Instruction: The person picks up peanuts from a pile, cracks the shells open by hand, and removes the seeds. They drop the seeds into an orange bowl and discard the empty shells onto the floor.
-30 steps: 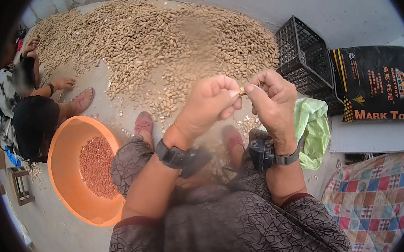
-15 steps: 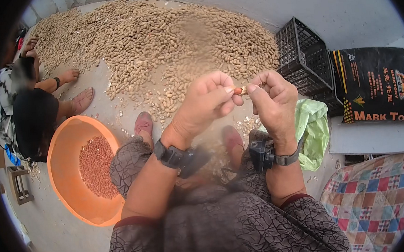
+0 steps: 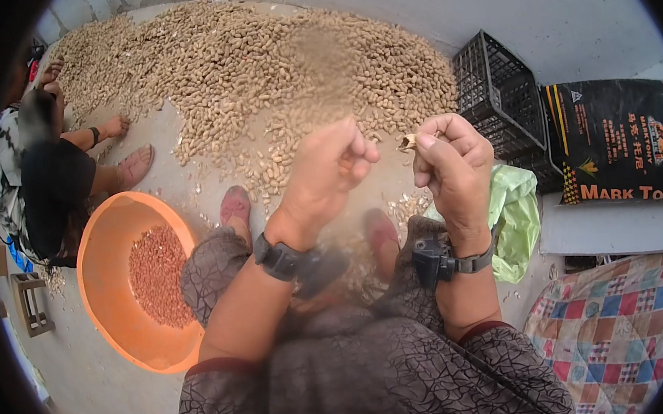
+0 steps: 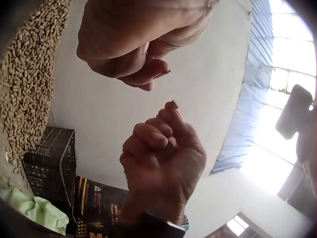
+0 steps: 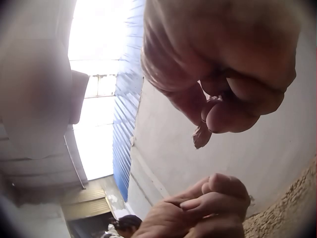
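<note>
1. Head view: the left hand (image 3: 318,173) and the right hand (image 3: 457,160) are now standing apart, no longer meeting at one peanut with a red kernel showing between the fingertips.
2. Shell position: the opened peanut shell (image 3: 408,143) is remaining with the right hand, projecting past the thumb toward the left hand. No kernel is showing at its exposed end. Judgement: the kernel is no longer sitting in that part, so the splitting of this peanut is probably finishing.
3. Right hand state: thumb and forefinger are pinching the shell; the other fingers are folding toward the palm.
4. Left hand state: the fingers are curling inward. Whether they are enclosing the kernel cannot be told from any view.
5. Arm pose: both forearms (image 3: 250,313) are extending forward, holding the hands raised above the floor (image 3: 129,398), with the fingers of each hand pointing toward the other.
6. Surroundings: the orange basin (image 3: 95,285) is standing beside the left leg (image 3: 215,273), carrying loose red kernels (image 3: 159,277). The peanut heap (image 3: 260,66) is lying ahead on the floor.
</note>
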{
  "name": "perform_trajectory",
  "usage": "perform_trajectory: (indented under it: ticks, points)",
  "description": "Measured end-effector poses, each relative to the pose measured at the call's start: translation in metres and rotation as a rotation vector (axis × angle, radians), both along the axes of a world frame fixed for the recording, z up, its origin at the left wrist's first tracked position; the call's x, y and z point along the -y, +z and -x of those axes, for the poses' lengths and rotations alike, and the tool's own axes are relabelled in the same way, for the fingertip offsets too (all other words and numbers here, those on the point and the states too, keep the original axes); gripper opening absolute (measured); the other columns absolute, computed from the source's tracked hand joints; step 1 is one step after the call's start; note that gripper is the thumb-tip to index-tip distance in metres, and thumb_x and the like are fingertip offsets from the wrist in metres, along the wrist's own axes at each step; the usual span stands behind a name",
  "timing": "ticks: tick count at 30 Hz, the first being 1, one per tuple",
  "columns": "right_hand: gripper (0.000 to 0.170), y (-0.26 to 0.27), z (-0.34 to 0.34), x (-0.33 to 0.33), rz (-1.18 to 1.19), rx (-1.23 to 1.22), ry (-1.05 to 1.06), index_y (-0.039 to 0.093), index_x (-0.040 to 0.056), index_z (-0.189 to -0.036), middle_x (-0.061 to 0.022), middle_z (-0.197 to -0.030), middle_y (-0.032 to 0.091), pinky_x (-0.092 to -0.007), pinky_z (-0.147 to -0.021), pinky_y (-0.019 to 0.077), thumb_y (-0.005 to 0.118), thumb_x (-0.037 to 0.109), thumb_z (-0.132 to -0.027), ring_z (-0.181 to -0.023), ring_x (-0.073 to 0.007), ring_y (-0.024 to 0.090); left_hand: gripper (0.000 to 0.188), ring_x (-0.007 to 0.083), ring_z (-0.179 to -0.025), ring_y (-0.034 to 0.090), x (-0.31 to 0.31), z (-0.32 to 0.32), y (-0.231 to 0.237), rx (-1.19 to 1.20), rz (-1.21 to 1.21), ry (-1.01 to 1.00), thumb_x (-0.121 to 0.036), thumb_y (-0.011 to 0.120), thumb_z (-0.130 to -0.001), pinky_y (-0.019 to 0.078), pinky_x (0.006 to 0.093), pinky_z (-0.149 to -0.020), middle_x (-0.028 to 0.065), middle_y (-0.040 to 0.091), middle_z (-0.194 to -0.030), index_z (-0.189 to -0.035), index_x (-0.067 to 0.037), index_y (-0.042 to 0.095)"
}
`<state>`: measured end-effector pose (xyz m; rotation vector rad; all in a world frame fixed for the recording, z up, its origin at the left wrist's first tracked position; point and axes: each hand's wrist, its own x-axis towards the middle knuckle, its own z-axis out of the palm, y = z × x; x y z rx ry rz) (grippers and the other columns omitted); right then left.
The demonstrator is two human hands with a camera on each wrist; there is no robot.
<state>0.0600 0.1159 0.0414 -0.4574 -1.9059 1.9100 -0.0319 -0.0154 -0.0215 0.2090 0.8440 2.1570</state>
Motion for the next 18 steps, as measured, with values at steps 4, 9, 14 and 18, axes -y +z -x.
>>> perform_trajectory:
  ticks: [4, 9, 14, 18]
  points:
    - [0.009, 0.005, 0.001, -0.004, 0.183, 0.005, 0.012, 0.059, 0.0025, -0.087, -0.0021, -0.07, 0.06, -0.0163, -0.045, 0.036, 0.058, 0.01, -0.083, -0.054, -0.005, 0.051, 0.017, 0.0046, -0.053, 0.045, -0.001, -0.011, 0.013, -0.173, 0.091, 0.054, -0.014, 0.049, -0.092, 0.0316, 0.0149, -0.044, 0.0042, 0.06, -0.074, -0.095, -0.001, 0.059]
    - [0.017, -0.001, 0.002, -0.002, 0.331, -0.042, 0.172, 0.056, 0.0015, -0.096, -0.0045, -0.075, 0.062, -0.0161, -0.046, 0.0364, 0.062, 0.011, -0.083, -0.054, -0.0051, 0.051, 0.022, 0.0047, -0.06, 0.054, -0.001, -0.022, 0.024, -0.33, 0.104, 0.093, -0.005, 0.057, -0.085, 0.0394, 0.017, -0.047, 0.0036, 0.062, -0.074, -0.105, 0.003, 0.06]
    - [0.017, -0.006, 0.004, 0.002, 0.362, -0.12, 0.247, 0.055, 0.001, -0.096, -0.0059, -0.077, 0.063, -0.0163, -0.047, 0.037, 0.062, 0.005, -0.081, -0.054, -0.0055, 0.051, 0.023, 0.0057, -0.064, 0.057, 0.001, -0.023, 0.022, -0.412, 0.161, 0.164, -0.004, 0.059, -0.084, 0.043, 0.0177, -0.051, 0.0042, 0.063, -0.075, -0.106, 0.004, 0.061]
    - [0.017, -0.006, 0.005, 0.003, 0.38, -0.152, 0.265, 0.055, 0.0013, -0.096, -0.0066, -0.079, 0.064, -0.0166, -0.047, 0.0382, 0.062, 0.004, -0.081, -0.054, -0.0057, 0.051, 0.024, 0.0062, -0.065, 0.056, 0.003, -0.024, 0.029, -0.481, 0.131, 0.206, -0.002, 0.058, -0.084, 0.0468, 0.0187, -0.057, 0.0043, 0.063, -0.077, -0.107, 0.005, 0.061]
